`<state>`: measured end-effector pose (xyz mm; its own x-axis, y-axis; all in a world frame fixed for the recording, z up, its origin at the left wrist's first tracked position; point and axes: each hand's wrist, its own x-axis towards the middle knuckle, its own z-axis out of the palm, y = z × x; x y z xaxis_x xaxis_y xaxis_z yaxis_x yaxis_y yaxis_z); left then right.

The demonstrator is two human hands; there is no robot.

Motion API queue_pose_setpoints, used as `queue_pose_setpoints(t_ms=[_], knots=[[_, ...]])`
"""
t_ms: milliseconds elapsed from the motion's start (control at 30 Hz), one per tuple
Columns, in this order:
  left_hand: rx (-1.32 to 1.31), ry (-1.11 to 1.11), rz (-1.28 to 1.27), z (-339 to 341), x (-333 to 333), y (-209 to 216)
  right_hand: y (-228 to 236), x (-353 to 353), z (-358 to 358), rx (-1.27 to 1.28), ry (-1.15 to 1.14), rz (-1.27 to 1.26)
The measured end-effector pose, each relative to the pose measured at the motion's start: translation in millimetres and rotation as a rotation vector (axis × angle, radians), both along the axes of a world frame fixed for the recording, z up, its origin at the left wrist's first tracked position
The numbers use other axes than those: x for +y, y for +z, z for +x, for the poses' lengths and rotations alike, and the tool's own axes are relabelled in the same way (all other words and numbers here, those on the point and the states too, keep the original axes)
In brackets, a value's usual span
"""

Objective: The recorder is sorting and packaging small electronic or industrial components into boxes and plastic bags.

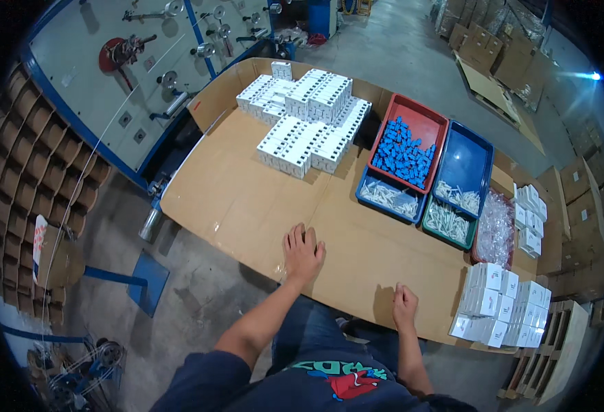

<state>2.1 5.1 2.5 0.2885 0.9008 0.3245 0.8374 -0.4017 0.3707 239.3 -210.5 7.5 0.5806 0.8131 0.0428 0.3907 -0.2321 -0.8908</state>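
the picture's rim is black and bends every edge, so the stacks at 3 o'clock and the cardboard cores at 9 o'clock are cut off and dim. the person's body is seen only as dark sleeves and a printed shirt at 6 o'clock. what lies under either palm cannot be told.

the left hand (303, 253) lies flat on the cardboard sheet (247, 199), fingers spread wide, holding nothing, just below the middle of the picture. the right hand (404, 307) rests at 5 o'clock near the sheet's near edge, fingers curled in loosely; whether it grips anything cannot be made out.

at 2 o'clock from the left hand stands a red tray (431, 123) with a heap of small blue parts (401, 152). just beside it, farther right, a blue tray (468, 159) holds a few white pieces (457, 198) at its near end. a smaller blue tray (388, 197) below the red one holds more white pieces, and a green tray (447, 225) touching it holds the same sort; their shape is too small to tell. a clear bag (495, 230) of see-through bits lies at 3 o'clock.

white boxes (307, 127) are stacked at 12 o'clock, well apart from both hands. another stack of white boxes (500, 304) sits at 4 o'clock, near the right hand.
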Motion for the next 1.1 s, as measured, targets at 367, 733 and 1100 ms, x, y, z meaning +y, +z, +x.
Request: queue_pose_setpoints(t_ms=[367,733,1100], knots=[[-0.213,-0.063,0.228,-12.8,-9.7,-16.6,-4.1,-59.2,-18.3,0.099,0.082,-0.005],[-0.575,-0.543,-0.59,-5.9,-179.3,-3.0,-10.8,-91.6,-14.8,0.285,-0.019,-0.055],[-0.135,-0.857,-1.385,46.3,-169.1,-69.7,7.6,-96.7,-15.8,0.214,-0.087,0.081]])
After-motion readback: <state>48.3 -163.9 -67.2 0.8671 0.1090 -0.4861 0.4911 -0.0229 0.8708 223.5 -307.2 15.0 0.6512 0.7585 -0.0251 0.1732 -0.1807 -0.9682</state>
